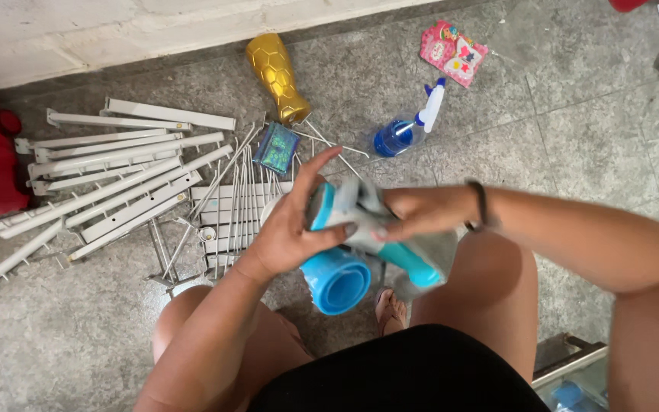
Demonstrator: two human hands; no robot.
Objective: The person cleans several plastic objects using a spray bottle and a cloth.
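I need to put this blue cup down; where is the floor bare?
Bare floor lies right of the spray bottle, below the red packet. Another patch sits at the lower left, under the white rails. The wire rack and gold bottle crowd the middle.

pink-red flat packet (453, 52) | floor, top right | beside spray bottle (406, 128)

Even soft daylight, faint shadows, hands motion-blurred.

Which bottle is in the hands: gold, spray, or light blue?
The light blue bottle, gripped by the left hand while the right hand presses a grey cloth on it. The gold bottle and blue spray bottle lie untouched on the floor.
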